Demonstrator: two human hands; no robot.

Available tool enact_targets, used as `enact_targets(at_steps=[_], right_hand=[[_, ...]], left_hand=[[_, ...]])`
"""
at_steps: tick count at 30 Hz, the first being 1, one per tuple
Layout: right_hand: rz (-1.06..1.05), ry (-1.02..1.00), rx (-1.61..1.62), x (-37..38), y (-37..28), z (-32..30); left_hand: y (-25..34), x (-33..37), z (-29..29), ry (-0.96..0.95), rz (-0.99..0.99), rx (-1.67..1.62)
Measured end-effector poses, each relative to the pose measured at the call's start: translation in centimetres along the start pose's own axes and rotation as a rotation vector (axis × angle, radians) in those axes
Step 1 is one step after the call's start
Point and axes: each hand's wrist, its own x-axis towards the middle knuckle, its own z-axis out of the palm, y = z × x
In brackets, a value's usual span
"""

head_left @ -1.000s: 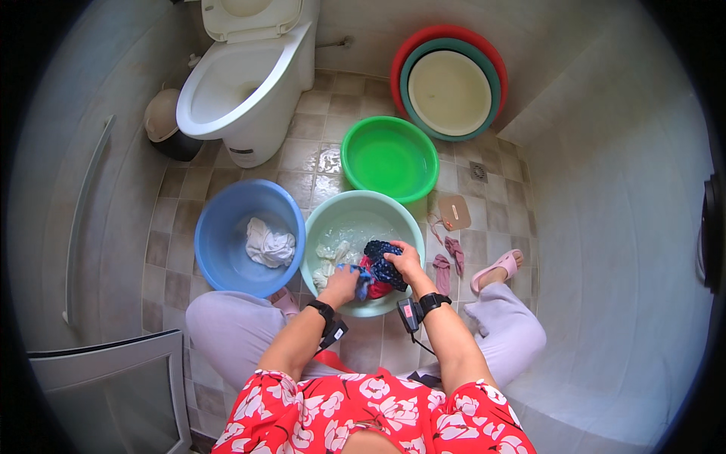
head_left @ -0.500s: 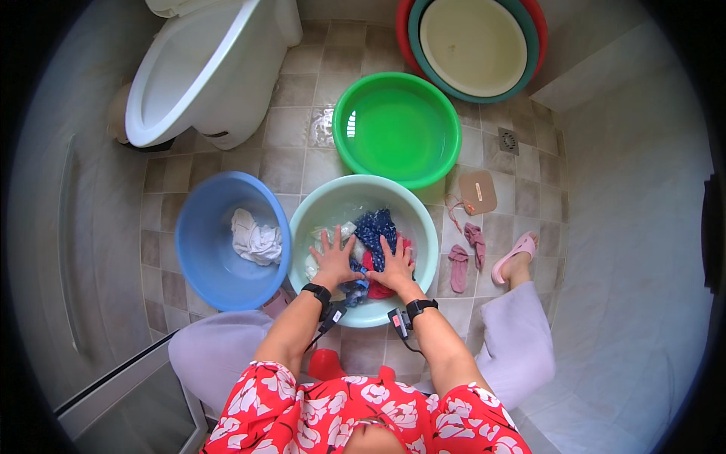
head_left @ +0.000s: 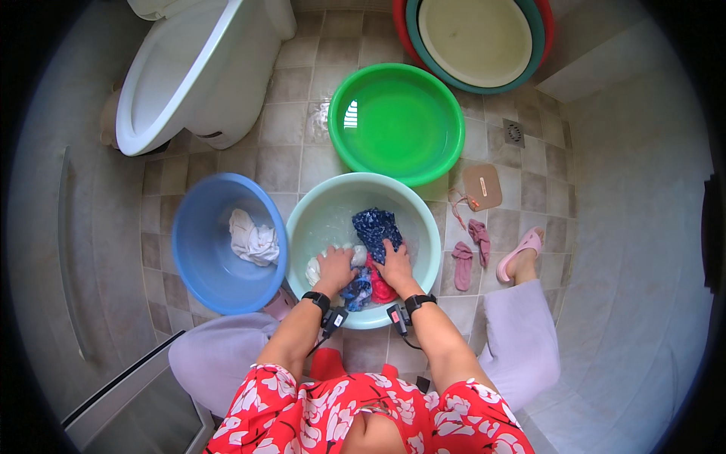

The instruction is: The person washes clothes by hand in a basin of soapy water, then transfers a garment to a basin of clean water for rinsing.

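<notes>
At the far left stands the toilet (head_left: 231, 98), and then the blue basin (head_left: 198, 253), with a bunched white cloth (head_left: 254, 242) lying in it. Just beside that, between the person's legs, is the pale basin (head_left: 435, 253), where the wet laundry lies in shallow water. The left hand (head_left: 334, 270) is palm down with its fingers parted, resting on the pale cloth (head_left: 312, 270) and the edge of the blue cloth (head_left: 358, 293); it isn't closed round anything I can see. Next comes the red cloth (head_left: 383, 290), partly under the right hand (head_left: 394, 268), which is loosely open, thumb apart, fingertips on the navy cloth (head_left: 375, 225).

Behind sits the green basin (head_left: 333, 125), holding water. Further right are two pink socks (head_left: 479, 236), a tan mat (head_left: 482, 185) and a pink slipper (head_left: 528, 248).

To my eye, the step in hand is pressing the pieces about in the water. The next move would call for curling the fingers round one piece, clear of the others, for a firm hold.
</notes>
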Motion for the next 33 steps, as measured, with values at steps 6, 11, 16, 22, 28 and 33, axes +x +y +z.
enact_targets(at_steps=[6,11,16,22,28,33], right_hand=[[-0.034,-0.050,0.176,-3.5,0.1,-1.7],[-0.098,-0.052,0.136,-6.5,0.4,-1.9],[0.014,-0.272,0.066,-7.9,0.3,1.4],[-0.056,-0.253,0.127,-6.9,2.7,2.1],[-0.209,-0.060,0.181,-5.8,1.3,-3.2],[-0.201,-0.214,0.646,-8.0,-0.5,-10.3]], left_hand=[[0.7,-2.7,-1.9,0.008,0.173,-0.066],[1.5,-4.4,-0.6,-0.018,0.274,0.063],[0.0,-6.9,4.1,-0.024,0.260,0.107],[-1.6,-7.5,4.6,0.026,0.247,-0.080],[-0.3,-6.0,1.7,0.183,0.010,-0.510],[1.8,-6.1,-1.9,0.323,0.212,-0.680]])
